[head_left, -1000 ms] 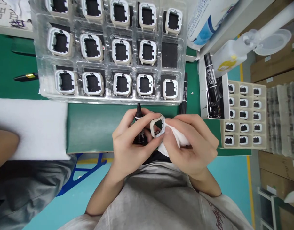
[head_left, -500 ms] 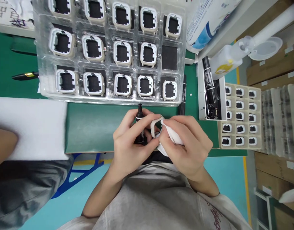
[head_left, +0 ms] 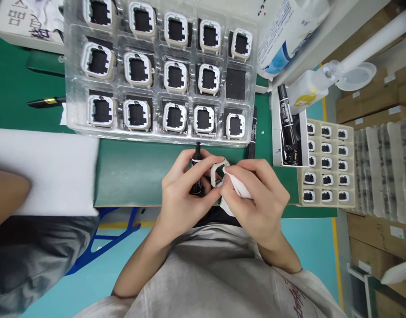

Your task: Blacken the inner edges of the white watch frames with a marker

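Observation:
Between thumb and fingertips, my left hand (head_left: 178, 194) grips a small off-white frame (head_left: 214, 176), squarish with rounded corners like a watch case. A black marker (head_left: 196, 164), with its dark tip end upward, is also tucked in that hand's fingers. My right hand (head_left: 264, 196) pinches a white cloth or tissue (head_left: 240, 186) and presses it against the right side of the frame. Fingers hide part of the frame and the marker's lower end. Just beyond my hands, a clear plastic tray (head_left: 149, 138) carries rows of similar frames on black pads.
Another black marker (head_left: 252, 139) lies by the tray's right edge. To the right stand a white box (head_left: 276, 145) of markers, a pump bottle (head_left: 305, 92) and a beige tray (head_left: 317, 204) of frames. A person's arm (head_left: 9, 194) rests on white padding (head_left: 63, 176) at left.
The view has shifted slightly, so the tray appears further right and the right-hand items further left. Both hands keep their hold, the cloth still against the frame.

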`<action>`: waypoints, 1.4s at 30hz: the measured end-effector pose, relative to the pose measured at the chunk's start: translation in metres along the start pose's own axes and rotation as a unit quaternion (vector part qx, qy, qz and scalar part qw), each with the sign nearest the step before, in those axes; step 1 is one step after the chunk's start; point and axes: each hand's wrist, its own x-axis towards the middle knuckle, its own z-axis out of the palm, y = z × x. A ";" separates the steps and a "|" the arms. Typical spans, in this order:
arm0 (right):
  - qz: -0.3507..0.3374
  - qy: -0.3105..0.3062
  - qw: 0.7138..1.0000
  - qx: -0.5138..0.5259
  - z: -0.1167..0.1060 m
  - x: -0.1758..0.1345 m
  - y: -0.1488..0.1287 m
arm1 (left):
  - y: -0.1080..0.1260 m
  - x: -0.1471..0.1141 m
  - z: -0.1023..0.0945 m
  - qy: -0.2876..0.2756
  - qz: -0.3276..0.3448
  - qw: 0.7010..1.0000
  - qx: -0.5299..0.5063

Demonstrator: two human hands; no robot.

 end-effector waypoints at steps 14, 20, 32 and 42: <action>-0.025 0.049 0.998 -0.032 0.006 0.000 0.000 | 0.002 0.001 0.001 0.009 0.018 1.000 0.014; -0.027 0.038 0.998 -0.038 0.006 0.000 0.002 | 0.002 0.000 0.000 -0.001 0.007 1.000 0.021; -0.076 0.016 0.996 -0.039 0.008 -0.004 0.014 | -0.001 0.000 -0.001 -0.011 0.000 1.000 0.018; -0.066 0.034 0.996 -0.043 0.005 -0.007 0.015 | -0.001 0.000 0.000 -0.012 -0.009 1.000 0.016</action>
